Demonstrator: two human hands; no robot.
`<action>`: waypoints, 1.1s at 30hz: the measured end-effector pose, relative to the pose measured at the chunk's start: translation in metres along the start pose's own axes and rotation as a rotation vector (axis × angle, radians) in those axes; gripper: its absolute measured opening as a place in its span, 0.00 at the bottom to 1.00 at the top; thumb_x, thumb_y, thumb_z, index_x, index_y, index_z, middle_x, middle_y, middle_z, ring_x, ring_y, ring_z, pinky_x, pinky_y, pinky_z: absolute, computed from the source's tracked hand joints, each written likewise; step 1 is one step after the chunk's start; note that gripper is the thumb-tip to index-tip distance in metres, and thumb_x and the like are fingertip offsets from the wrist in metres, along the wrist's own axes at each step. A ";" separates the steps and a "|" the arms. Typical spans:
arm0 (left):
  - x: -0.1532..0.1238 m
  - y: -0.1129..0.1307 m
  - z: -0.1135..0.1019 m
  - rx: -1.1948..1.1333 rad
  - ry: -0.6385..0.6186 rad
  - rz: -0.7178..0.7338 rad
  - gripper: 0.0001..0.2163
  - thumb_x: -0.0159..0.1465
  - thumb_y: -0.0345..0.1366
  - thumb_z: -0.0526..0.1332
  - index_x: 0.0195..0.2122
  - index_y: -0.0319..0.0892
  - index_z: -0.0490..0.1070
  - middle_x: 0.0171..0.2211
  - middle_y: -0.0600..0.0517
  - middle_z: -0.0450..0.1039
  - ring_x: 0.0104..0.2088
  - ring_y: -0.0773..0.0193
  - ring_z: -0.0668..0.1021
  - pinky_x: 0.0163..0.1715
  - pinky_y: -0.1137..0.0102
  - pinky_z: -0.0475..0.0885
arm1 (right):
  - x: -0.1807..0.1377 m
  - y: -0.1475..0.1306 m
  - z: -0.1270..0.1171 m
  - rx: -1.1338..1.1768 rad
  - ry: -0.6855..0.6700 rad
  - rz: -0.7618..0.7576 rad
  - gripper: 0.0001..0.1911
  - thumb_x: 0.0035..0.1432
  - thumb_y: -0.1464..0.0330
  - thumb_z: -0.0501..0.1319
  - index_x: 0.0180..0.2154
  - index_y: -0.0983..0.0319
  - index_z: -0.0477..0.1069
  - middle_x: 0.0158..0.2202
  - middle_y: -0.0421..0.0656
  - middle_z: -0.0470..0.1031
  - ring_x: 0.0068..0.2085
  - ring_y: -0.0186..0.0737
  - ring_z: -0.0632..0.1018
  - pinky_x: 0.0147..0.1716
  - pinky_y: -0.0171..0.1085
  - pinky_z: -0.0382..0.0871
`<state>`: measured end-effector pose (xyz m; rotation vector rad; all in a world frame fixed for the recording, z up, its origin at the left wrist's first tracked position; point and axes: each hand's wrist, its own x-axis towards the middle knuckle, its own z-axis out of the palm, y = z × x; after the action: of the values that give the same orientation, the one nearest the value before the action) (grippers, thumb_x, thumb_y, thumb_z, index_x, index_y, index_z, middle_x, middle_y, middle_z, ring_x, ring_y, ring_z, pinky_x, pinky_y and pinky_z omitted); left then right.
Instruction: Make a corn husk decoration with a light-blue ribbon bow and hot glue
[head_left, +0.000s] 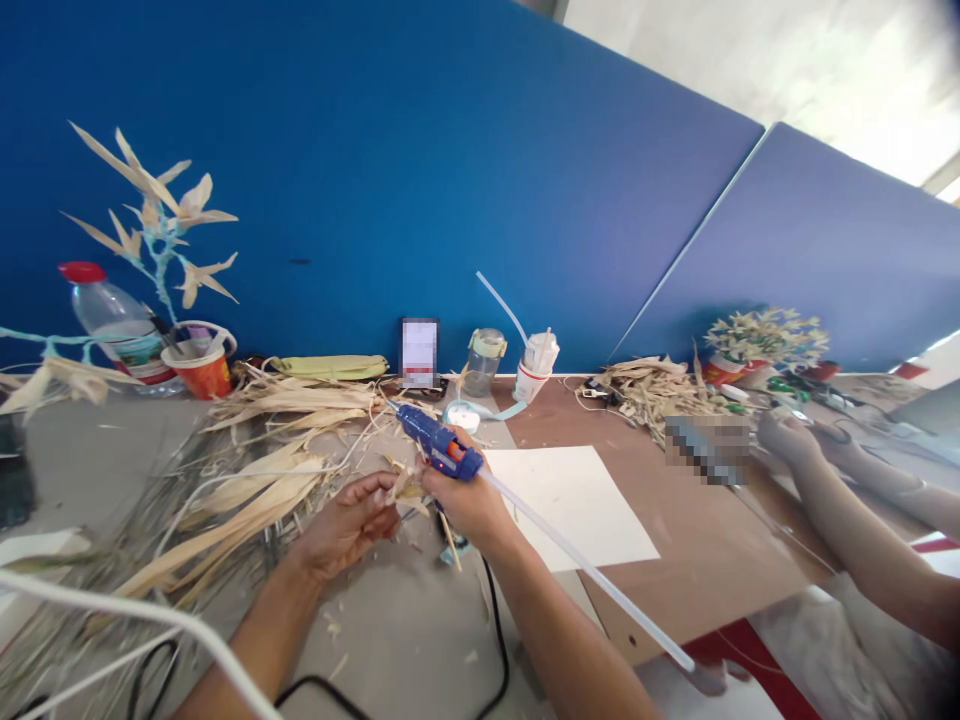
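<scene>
Blue partition (337,150) backed the table (420,650). Our right hand (466,505) curled round a glue gun (435,440); left hand (349,525) pinched a husk piece (407,490) beside it. We judged one flowered stem (160,245) finished, loose husks (247,490) unworked.

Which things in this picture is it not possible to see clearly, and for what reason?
In the head view:
- Glue gun handle: covered by the right hand.
- Husk piece: partly hidden by the left hand.
- Phone screen: pixelated.
- Bottle label text: too small.
- Dark object: cut off by the left edge.
</scene>
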<state>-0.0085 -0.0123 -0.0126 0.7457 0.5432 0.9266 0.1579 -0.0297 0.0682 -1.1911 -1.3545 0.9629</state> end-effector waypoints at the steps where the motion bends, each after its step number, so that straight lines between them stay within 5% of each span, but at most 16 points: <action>1: 0.000 0.000 0.000 -0.002 0.003 0.004 0.14 0.48 0.41 0.74 0.33 0.41 0.76 0.13 0.62 0.54 0.17 0.74 0.59 0.25 0.72 0.65 | 0.000 0.000 0.000 -0.003 0.004 0.004 0.06 0.44 0.70 0.59 0.30 0.59 0.66 0.28 0.36 0.68 0.31 0.36 0.69 0.34 0.36 0.66; 19: 0.003 -0.001 -0.007 -0.068 0.080 0.027 0.11 0.51 0.36 0.73 0.28 0.41 0.71 0.16 0.61 0.57 0.18 0.73 0.64 0.26 0.72 0.67 | 0.000 0.004 0.001 0.122 -0.010 0.076 0.11 0.43 0.72 0.63 0.33 0.60 0.69 0.29 0.37 0.72 0.30 0.36 0.71 0.33 0.35 0.67; 28: 0.005 0.004 -0.001 -0.168 0.177 0.112 0.13 0.51 0.32 0.72 0.28 0.41 0.67 0.16 0.63 0.55 0.17 0.75 0.61 0.26 0.75 0.67 | 0.010 0.028 -0.007 0.158 0.123 0.187 0.17 0.47 0.55 0.65 0.33 0.62 0.74 0.31 0.42 0.76 0.35 0.43 0.75 0.36 0.40 0.69; 33: 0.007 0.008 0.000 -0.167 0.161 0.180 0.17 0.52 0.33 0.72 0.24 0.41 0.60 0.17 0.62 0.56 0.18 0.74 0.61 0.24 0.75 0.65 | 0.019 0.037 -0.025 -0.081 0.142 0.077 0.28 0.44 0.61 0.66 0.48 0.61 0.67 0.33 0.40 0.74 0.34 0.41 0.74 0.37 0.40 0.68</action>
<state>-0.0091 -0.0030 -0.0076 0.5780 0.5376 1.1916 0.1885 -0.0064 0.0392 -1.3558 -1.2519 0.8668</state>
